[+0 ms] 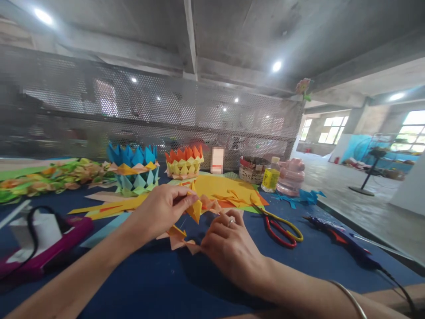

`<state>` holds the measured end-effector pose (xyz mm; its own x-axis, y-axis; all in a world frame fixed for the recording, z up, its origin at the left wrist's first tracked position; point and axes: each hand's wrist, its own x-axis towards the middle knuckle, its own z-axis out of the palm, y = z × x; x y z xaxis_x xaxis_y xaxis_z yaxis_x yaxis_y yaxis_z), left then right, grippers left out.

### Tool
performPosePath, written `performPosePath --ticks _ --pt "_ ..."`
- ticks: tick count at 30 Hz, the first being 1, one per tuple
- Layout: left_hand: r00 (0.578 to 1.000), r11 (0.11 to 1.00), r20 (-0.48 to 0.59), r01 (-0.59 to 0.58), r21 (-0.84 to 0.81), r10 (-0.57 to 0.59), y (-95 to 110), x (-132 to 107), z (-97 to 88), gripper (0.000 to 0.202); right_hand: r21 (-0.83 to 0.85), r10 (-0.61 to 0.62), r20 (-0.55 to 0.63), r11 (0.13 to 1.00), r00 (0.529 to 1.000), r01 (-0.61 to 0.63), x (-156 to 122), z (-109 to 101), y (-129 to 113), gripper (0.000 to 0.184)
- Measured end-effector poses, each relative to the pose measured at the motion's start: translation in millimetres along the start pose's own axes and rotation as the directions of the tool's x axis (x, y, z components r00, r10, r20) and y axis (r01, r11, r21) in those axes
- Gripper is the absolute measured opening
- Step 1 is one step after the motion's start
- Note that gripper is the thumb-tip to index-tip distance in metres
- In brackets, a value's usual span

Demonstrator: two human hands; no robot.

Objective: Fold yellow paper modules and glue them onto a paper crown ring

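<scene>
Between the thumb and fingers of my left hand (168, 206) is a yellow folded paper piece (195, 212), its point facing down. My right hand (229, 246), wearing a ring, is curled low over the table at a ring of peach and orange folded paper (177, 241). Its fingertips are partly hidden, but they appear to pinch the peach paper's edge. More peach folds (210, 204) show behind the hands. Farther back stand a blue and teal folded-paper basket (134, 170) and a red-orange and yellow one (184, 164).
Scissors (282, 226) and a glue gun (345, 241) lie to the right. Behind are yellow paper sheets (215, 184), a woven basket (252, 170), a yellow-labelled bottle (271, 175) and a pink container (291, 177). Folded pieces (66, 175) and a purple power strip (66, 239) occupy the left.
</scene>
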<state>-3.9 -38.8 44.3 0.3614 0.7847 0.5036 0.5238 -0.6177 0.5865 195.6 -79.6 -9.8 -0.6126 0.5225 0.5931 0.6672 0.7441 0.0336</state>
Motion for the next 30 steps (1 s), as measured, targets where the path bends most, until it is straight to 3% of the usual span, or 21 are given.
performPosePath --ticks 6,15,23,30 --pt "0.972 0.993 0.224 0.093 -0.072 -0.075 3 -3 4.9 0.033 -0.090 -0.152 0.007 0.984 0.988 0.152 -7 0 0 0.022" --pt "0.943 0.996 0.322 0.083 0.026 -0.087 12 -8 10.4 0.033 -0.117 -0.256 -0.044 0.961 0.966 0.249 -8 -4 -3 0.029" --pt "0.927 0.995 0.361 0.092 0.042 -0.101 13 -8 11.0 0.035 -0.113 -0.249 -0.034 0.963 0.968 0.243 -10 -1 -1 0.027" --pt "0.911 0.995 0.401 0.088 0.045 -0.098 12 -10 12.1 0.036 -0.162 -0.166 -0.040 0.974 0.985 0.158 -9 3 1 0.024"
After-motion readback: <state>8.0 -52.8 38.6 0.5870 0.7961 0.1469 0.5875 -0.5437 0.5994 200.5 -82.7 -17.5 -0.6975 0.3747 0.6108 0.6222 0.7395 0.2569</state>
